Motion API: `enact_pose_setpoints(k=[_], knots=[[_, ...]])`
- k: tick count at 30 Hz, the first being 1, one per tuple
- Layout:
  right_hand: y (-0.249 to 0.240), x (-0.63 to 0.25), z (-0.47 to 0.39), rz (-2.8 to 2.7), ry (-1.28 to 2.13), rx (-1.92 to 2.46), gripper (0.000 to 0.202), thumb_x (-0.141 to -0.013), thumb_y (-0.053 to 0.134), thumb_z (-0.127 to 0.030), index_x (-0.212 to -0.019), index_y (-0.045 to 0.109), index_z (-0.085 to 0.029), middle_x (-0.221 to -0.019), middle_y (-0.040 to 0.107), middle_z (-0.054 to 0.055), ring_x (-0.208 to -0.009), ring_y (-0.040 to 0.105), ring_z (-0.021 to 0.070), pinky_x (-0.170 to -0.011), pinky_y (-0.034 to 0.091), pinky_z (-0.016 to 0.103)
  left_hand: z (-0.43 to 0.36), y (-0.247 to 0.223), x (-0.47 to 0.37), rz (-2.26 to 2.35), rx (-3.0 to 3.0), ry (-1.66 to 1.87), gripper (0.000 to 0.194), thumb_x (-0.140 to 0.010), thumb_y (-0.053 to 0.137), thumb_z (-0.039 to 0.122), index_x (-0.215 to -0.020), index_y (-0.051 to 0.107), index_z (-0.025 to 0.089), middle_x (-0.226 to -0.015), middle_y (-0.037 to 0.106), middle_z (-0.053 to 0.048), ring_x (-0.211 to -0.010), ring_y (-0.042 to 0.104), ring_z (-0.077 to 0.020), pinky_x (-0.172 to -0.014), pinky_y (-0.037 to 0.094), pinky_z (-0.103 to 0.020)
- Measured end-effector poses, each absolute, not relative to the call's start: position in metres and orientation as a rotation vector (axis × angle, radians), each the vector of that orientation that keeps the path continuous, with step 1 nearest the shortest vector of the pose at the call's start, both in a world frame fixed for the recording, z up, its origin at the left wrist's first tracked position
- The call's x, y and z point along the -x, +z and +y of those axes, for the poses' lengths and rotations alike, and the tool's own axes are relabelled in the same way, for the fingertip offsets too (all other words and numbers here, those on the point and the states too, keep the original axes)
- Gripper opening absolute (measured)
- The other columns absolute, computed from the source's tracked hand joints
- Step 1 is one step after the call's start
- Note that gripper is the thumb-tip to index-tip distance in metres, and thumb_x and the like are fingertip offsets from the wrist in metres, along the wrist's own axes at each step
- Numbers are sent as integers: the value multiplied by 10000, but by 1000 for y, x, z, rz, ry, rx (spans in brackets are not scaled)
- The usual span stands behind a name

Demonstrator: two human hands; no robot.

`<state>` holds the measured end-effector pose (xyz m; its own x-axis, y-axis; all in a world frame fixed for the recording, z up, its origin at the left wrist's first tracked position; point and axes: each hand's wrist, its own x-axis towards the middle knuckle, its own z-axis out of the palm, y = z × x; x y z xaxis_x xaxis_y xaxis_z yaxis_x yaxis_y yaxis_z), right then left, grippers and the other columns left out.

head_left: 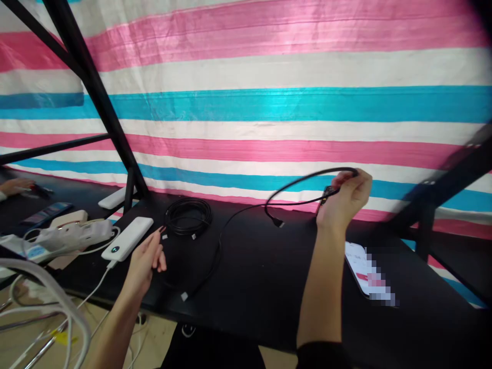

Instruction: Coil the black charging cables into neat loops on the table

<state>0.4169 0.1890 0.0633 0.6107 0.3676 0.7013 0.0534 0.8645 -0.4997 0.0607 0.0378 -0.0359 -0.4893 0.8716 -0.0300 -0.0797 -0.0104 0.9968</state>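
Note:
Raised over the right part of the black table (265, 287), my right hand (348, 197) is closed around a bent black cable (295, 180). One plug (278, 222) of that cable dangles to the left, and a thin length runs down to a pale plug (184, 296) near the front edge. A dark object (326, 197) by the right wrist is partly hidden. My left hand (146, 259) has thumb and forefinger pinched beside the white power bank (128, 238); a small thin piece shows at the fingertips, too small to name. Just beyond lies a coiled black cable (188, 218).
A phone (369, 271) with a lit screen lies right of my right forearm. On the left are a white power strip (77, 236), several white cables and another phone (48, 212). Another person's hand (17, 187) is at the far left. Black metal posts (103, 113) frame a striped sheet.

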Motion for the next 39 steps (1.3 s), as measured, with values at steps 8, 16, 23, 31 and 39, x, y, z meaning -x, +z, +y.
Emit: enact_pose_setpoints(k=[8,16,23,31,39], knots=[[75,-436,167,-1103,173,369,318,-876,525,-484,-679,450,-244,-652,390,-27,-567,409,136,-553,333,284,30,23,-69,1525,-1082,1981,248,-851,566,393,-896,621,155,-329,325,101,-331,428,-87,-339,271,-177],[84,-358,131,-1847,57,449,267,-966,418,-333,-829,632,-251,-828,564,16,-785,536,157,-735,414,339,80,83,-121,1655,-2102,1800,199,-890,455,329,-848,582,182,-918,652,-60,-909,622,-190,-822,474,-311],[65,-330,145,-1788,41,515,79,-849,632,-280,-822,703,-259,-874,523,27,-839,525,169,-739,449,317,99,80,-171,1362,-1966,1334,293,-903,414,424,-999,578,201,-528,546,51,-422,513,-116,-445,410,-215],[69,-338,146,-1730,236,737,324,-672,773,-401,-894,598,-243,-884,636,25,-886,571,222,-865,402,394,115,77,-171,1311,-1783,1690,242,-730,640,417,-726,721,190,-422,412,52,-397,337,-78,-371,242,-205],[48,-358,185,-1504,874,731,427,-680,714,-339,-491,355,-204,-515,294,-72,-492,304,78,-516,308,244,140,81,-132,1213,-1504,1806,247,-714,642,379,-850,705,183,-348,345,87,-304,239,-48,-336,154,-183]])
